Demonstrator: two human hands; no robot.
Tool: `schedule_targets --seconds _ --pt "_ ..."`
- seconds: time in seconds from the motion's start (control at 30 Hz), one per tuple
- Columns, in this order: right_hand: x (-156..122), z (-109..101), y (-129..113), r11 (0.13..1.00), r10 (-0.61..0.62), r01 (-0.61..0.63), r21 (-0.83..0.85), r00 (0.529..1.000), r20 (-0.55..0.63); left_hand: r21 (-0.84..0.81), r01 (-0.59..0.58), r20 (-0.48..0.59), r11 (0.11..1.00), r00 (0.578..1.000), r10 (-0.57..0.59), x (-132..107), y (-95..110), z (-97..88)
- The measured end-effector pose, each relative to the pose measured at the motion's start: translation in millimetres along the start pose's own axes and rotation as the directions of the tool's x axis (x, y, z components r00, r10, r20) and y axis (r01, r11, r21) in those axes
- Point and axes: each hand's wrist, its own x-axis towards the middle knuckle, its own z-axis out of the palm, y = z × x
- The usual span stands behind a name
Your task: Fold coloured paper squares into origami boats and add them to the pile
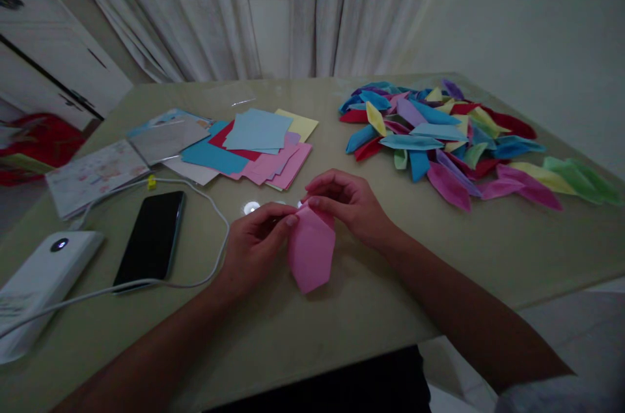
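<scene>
Lying well left of the left hand [254, 240] and nearer the body: a white power bank [63, 270]. Set between, a dark-screened phone [151, 237], with a white cable [226, 228] looping just beside the left wrist; perhaps liable to snag on that forearm and tug the phone along. Hanging toward the body from both hands' fingertips: a folded pink paper [312, 253]. Pinched at its top by the left hand's thumb and fingers, and likewise by the right hand [352, 206], close together; impossible to tell the exact grip of the hidden fingertips. Likely to crease crookedly or tear there, given an uneven pinch or too strong a pull apart. Beyond the left hand, loose coloured sheets [258, 129], overlapping. Beyond and right of the right hand, a heap of folded coloured pieces [434, 114]. Farthest off, past both hands, pale curtains [325, 15].
</scene>
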Motion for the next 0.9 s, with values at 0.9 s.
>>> schedule_targets --seconds 0.9 --pt "-1.6 0.0 -2.0 0.973 -0.095 0.097 -0.208 0.995 0.017 0.038 -0.02 -0.035 0.999 0.999 0.022 -1.9 -3.3 -1.5"
